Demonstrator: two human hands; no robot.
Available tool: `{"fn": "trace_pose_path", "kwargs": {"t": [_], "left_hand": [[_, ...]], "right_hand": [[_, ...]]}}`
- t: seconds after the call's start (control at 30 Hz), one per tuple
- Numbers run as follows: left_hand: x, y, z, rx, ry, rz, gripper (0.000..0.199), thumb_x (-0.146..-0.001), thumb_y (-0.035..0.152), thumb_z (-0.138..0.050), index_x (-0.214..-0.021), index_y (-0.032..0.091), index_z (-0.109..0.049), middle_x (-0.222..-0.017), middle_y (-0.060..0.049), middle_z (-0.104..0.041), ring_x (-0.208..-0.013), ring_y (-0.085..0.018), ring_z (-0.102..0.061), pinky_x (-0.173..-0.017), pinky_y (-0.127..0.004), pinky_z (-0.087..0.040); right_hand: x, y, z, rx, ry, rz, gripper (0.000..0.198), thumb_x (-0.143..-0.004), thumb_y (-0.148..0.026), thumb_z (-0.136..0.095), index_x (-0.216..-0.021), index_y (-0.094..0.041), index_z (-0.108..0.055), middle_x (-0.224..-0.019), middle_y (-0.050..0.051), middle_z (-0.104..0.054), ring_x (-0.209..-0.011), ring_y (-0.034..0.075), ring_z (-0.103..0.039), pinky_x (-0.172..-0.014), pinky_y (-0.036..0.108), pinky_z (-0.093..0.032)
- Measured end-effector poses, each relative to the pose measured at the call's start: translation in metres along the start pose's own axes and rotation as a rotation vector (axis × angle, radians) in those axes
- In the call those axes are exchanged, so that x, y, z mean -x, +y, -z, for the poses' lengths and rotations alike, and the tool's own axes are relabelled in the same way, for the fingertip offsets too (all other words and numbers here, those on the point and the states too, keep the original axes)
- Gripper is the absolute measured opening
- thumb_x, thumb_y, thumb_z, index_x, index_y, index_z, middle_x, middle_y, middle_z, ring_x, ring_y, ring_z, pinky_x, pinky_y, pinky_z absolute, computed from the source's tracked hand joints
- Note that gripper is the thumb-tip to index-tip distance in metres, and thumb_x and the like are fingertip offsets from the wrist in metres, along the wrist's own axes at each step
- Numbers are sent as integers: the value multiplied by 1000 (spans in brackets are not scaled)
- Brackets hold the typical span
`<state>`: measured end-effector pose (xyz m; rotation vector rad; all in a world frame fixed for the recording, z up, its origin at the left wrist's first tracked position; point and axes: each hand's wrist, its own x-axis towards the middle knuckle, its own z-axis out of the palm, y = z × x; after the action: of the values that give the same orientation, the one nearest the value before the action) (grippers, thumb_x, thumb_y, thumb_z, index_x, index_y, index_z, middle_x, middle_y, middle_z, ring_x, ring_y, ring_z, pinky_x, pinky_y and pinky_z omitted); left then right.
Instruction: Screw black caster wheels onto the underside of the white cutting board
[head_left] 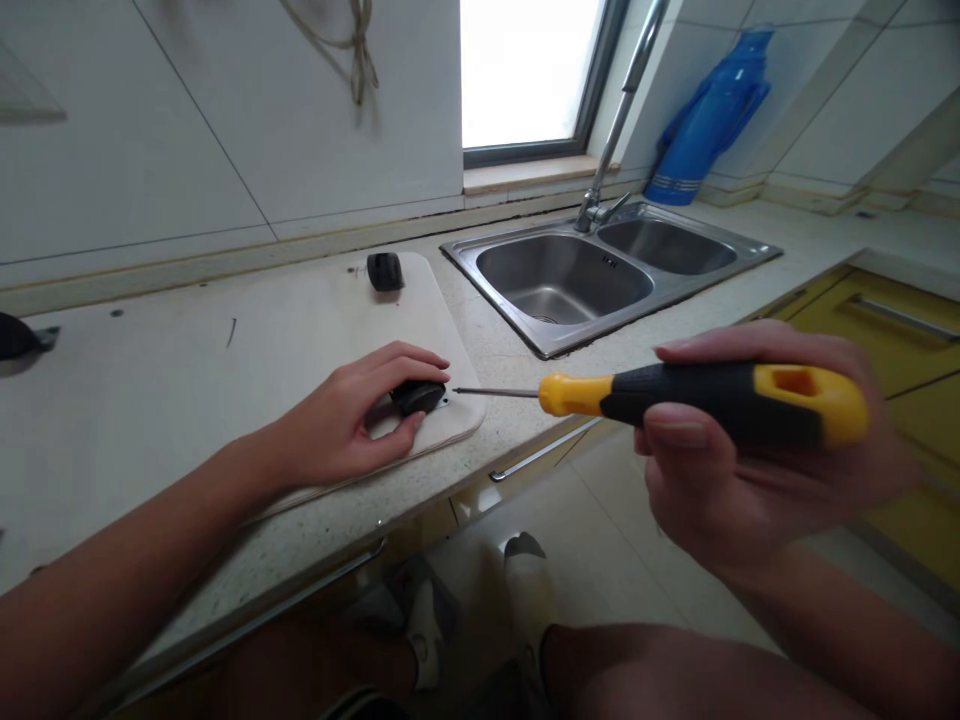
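Observation:
A white board (300,310) with rounded corners lies flat on the counter. Near its front right corner is a black caster wheel (422,398), gripped between the thumb and fingers of my left hand (349,410). My right hand (720,500) is wrapped round the yellow and black handle of a screwdriver (682,395). The thin shaft points left, its tip just right of the caster's small metal plate; whether tip and plate touch I cannot tell. A second black caster (385,271) stands at the board's back right corner, and another black caster (19,337) shows at the left edge.
A thin dark screw-like piece (232,332) lies on the board. Right of the board is a steel double sink (540,335) with a tall faucet (607,160). A blue thermos flask (709,120) stands in the corner. Yellow cabinets (892,350) with bar handles line the right side.

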<state>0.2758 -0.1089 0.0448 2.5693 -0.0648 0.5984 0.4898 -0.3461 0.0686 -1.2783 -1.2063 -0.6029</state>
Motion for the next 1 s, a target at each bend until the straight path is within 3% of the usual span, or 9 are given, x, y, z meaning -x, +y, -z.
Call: {"fn": "trace_pose_path", "kwargs": {"t": [0.1,0.3,0.47,0.63,0.7,0.8,0.9,1.0], "left_hand": [[1,-1,-3,19,3,37,49,-96,21,-72,-144,30,-68,-146,-10,-74,-130,-28,-74,-112,-43,-63],[-2,2,-2,69,28,90,51,-90,19,-76,-139,32,-73,-141,-9,-77,-127,-30,-76,-113,-45,-63],[-2,3,-4,86,39,102,49,-89,21,-75,-137,31,-74,-139,-9,-78,-124,-29,-76,-111,-44,-63],[0,1,-6,46,33,80,51,-91,21,-73,-141,30,-69,-140,-8,-76,-128,-30,-73,-115,-44,-60],[1,1,-6,33,38,92,51,-91,22,-73,-141,30,-68,-139,-8,-77,-124,-30,-74,-112,-44,-60],[3,-1,-7,30,55,105,53,-90,21,-73,-142,29,-67,-136,-7,-77,-114,-28,-76,-107,-43,-62],[4,-1,-8,39,67,116,55,-89,21,-73,-143,30,-67,-134,-7,-78,-111,-28,-76,-103,-44,-63],[4,-1,-9,56,66,127,55,-89,20,-73,-142,32,-68,-135,-7,-77,-114,-29,-76,-106,-45,-62]], "right_hand": [[-6,-2,-8,-12,18,127,27,-91,-44,-90,-105,-23,-81,-92,3,-79,-74,17,-66,-70,39,-56],[-4,-18,-12,25,-120,-100,20,-94,-46,-88,-107,-36,-78,-94,1,-76,-81,23,-69,-73,45,-56],[-16,-26,-15,70,-191,-98,24,-95,-49,-88,-105,-32,-75,-95,2,-74,-78,20,-67,-69,39,-53],[-51,-29,-35,56,-307,33,34,-99,-50,-84,-118,-25,-71,-120,3,-70,-66,11,-50,-53,31,-40],[-66,-29,-45,106,-408,98,36,-103,-52,-79,-122,-22,-72,-124,3,-67,-70,10,-48,-62,29,-45],[-88,-25,-58,147,-530,255,38,-104,-54,-74,-117,-19,-76,-114,3,-68,-82,12,-52,-77,27,-49],[-106,-21,-70,139,-606,440,42,-111,-53,-55,-113,-18,-78,-102,2,-68,-94,14,-65,-94,30,-55],[-111,-16,-81,85,-690,446,42,-115,-35,-41,-134,-26,-77,-124,-3,-75,-113,17,-76,-108,32,-60]]}}
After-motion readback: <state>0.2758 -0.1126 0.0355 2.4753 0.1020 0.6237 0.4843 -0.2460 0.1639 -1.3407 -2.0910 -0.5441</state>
